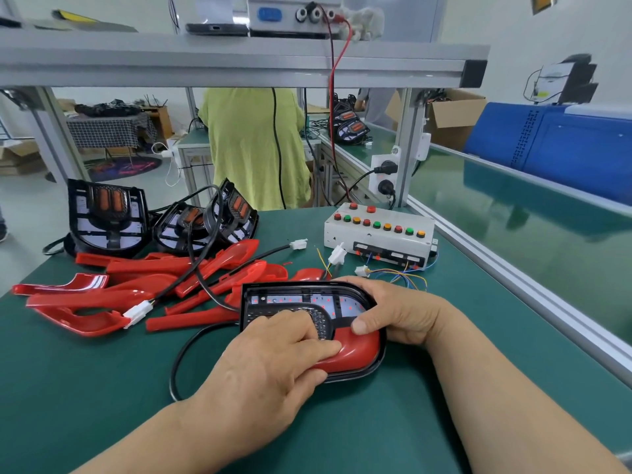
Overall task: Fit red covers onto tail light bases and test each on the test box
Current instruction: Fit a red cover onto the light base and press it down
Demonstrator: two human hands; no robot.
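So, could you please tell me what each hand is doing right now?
Left hand: open, pressing the red cover down.
Right hand: holding the tail light base, thumb on the cover.

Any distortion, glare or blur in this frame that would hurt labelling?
Head view: wide-angle distortion splays the frame posts; light is even, with only a soft shadow under the base; the side bench mirrors the blue cabinet; small highlight on the red cover; foreground sharp, background slightly soft.
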